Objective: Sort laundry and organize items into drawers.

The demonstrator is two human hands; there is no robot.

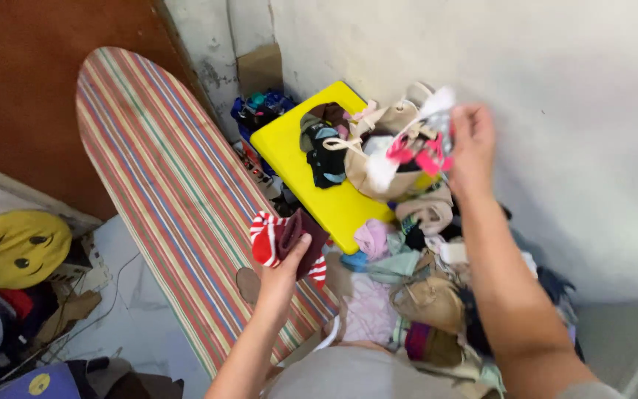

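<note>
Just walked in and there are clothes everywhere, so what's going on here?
A person stands at a striped ironing board. Their left hand holds a folded maroon and red-and-white striped garment over the board's edge. Their right hand is raised, holding a small white and pink item, blurred, above a yellow stool that carries a beige cloth bag. A heap of mixed clothes lies below, against the wall.
</note>
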